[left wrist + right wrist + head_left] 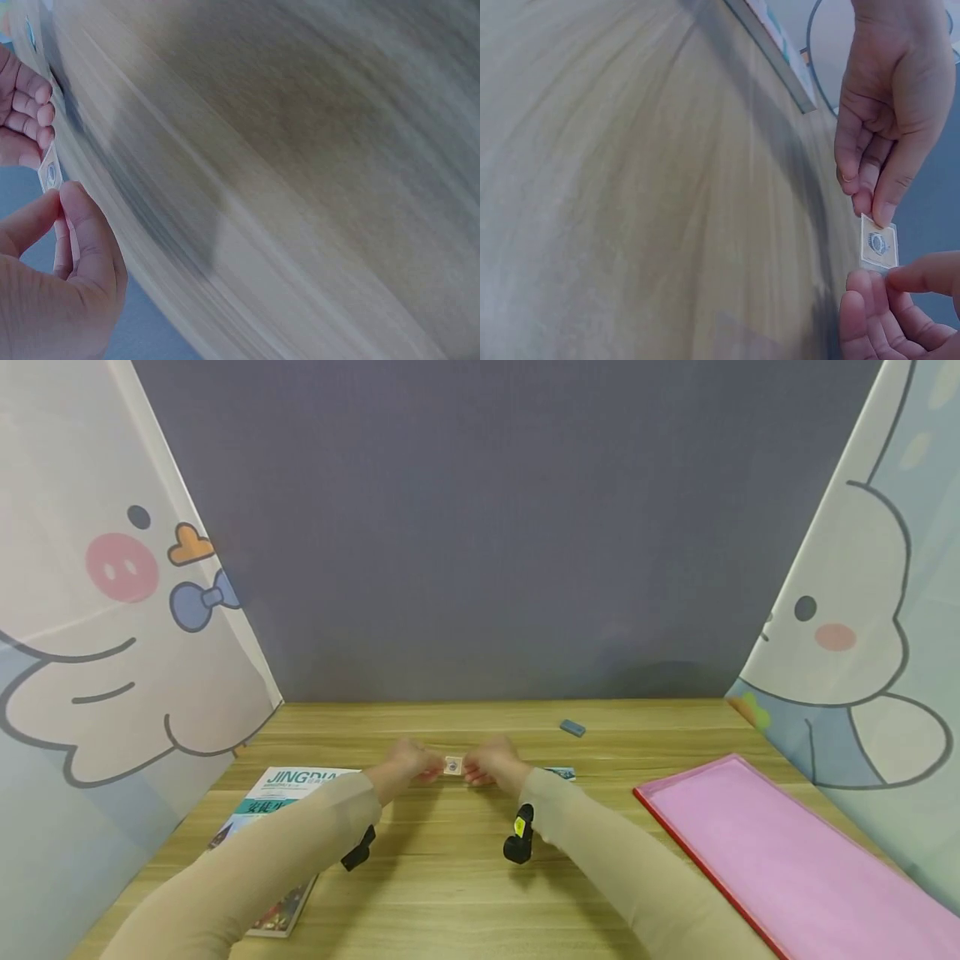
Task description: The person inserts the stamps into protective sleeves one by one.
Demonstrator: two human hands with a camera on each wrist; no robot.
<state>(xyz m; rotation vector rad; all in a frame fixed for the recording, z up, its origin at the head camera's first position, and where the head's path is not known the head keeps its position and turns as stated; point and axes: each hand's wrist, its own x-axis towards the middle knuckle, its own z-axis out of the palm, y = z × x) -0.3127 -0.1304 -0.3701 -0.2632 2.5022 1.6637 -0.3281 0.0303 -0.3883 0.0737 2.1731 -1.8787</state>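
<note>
Between both hands, above the wooden table, is a small square stamp-like card (452,766) with a white border and a bluish oval picture, clearest in the right wrist view (878,243). My left hand (408,763) pinches one edge between thumb and fingers. The opposite edge is pinched by my right hand (491,762). In the left wrist view my left hand (71,270) is lower and my right hand (24,112) above it. A blue-green printed item (562,772) lies on the table, partly hidden behind the right sleeve.
A book (277,797) with a printed cover lies at left, partly under the left forearm. At right lies a pink flat panel (780,852) with a red edge. A small grey-blue block (572,727) sits near the back. A dark partition (495,543) stands behind the table (442,893).
</note>
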